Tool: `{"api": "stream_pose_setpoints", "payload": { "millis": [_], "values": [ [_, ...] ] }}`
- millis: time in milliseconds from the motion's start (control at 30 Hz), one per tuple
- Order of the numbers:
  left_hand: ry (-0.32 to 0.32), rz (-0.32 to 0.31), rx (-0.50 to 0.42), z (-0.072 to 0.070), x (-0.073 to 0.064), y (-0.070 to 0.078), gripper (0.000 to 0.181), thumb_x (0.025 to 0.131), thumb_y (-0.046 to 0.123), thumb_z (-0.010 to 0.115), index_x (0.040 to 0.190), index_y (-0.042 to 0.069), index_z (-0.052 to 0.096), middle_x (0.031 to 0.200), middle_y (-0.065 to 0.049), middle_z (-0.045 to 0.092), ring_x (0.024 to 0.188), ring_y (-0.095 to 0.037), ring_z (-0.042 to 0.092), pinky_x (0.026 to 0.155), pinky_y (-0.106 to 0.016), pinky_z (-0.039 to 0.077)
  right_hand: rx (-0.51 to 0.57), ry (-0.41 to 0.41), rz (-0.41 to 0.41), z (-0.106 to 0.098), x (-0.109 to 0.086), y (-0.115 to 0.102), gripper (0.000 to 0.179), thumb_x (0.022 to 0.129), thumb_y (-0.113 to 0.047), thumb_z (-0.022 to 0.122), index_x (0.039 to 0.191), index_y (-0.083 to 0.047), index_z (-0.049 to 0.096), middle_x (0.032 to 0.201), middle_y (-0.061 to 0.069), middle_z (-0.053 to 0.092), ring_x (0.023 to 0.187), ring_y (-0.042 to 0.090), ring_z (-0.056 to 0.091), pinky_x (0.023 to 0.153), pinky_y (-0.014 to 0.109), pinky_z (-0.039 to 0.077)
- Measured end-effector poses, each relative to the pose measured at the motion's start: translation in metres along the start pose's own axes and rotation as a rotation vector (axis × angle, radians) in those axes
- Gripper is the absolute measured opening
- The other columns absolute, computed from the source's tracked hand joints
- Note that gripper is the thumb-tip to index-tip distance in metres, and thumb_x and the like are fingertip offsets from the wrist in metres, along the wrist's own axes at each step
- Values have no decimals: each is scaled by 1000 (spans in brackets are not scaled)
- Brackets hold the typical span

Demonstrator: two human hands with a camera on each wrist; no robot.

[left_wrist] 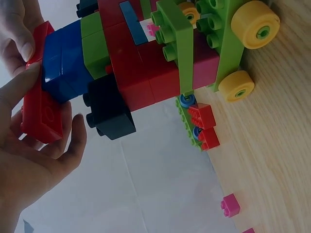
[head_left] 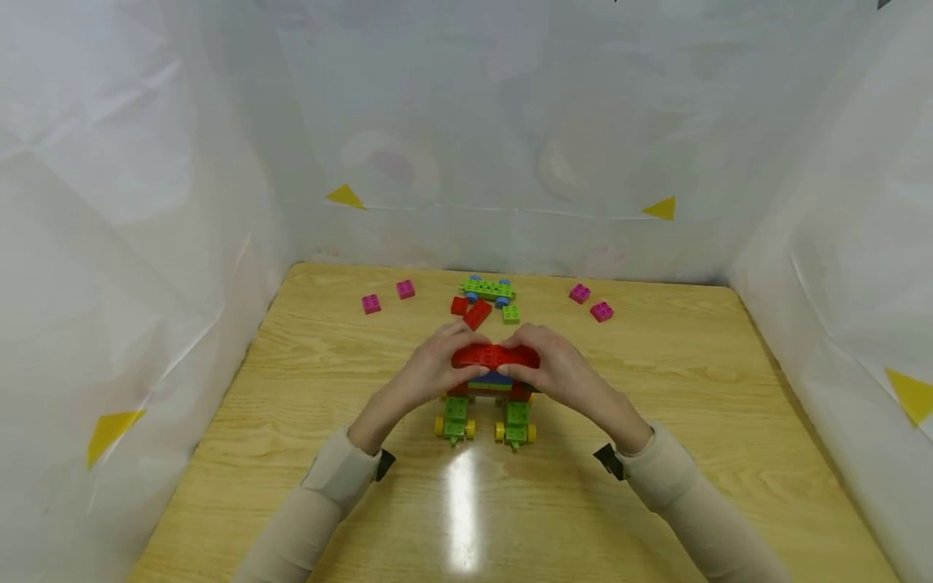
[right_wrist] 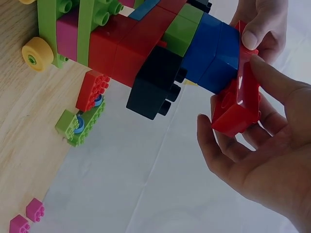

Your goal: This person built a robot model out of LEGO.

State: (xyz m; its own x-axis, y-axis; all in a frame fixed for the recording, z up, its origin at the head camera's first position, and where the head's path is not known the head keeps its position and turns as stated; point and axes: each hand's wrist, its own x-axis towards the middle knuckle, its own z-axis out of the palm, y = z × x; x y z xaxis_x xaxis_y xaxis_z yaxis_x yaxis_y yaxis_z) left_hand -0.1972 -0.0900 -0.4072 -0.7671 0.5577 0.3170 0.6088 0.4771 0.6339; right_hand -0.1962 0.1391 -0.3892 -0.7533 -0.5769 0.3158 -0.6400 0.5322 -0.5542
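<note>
At six o'clock from the blue-wheeled green plastic base (head_left: 487, 290), pinching red plastic bricks (head_left: 475, 355) (atop blue plastic bricks (head_left: 492, 378)) with left hand (head_left: 432, 366) and right hand (head_left: 560, 368).

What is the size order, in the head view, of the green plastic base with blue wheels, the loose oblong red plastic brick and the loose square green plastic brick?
1. Green blue-wheeled base
2. Oblong red brick
3. Square green brick

Left hand (head_left: 430, 364) and right hand (head_left: 560, 368) around red bricks (head_left: 496, 356) atop a colourful brick model (head_left: 491, 379) on a wooden table (head_left: 306, 389)
</note>
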Motion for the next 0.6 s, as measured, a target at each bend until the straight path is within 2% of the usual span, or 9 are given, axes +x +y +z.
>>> {"api": "stream_pose_setpoints", "payload": {
  "millis": [600],
  "values": [
    [14,30,-64,3,-6,-5,30,90,23,70,118,11,64,107,0,54,89,-11,50,74,-27,48,-9,20,-30,4,-4,0,25,83,-23,76,104,-11,68,96,-1,66,80,12,55,67,29,48]
  ]
}}
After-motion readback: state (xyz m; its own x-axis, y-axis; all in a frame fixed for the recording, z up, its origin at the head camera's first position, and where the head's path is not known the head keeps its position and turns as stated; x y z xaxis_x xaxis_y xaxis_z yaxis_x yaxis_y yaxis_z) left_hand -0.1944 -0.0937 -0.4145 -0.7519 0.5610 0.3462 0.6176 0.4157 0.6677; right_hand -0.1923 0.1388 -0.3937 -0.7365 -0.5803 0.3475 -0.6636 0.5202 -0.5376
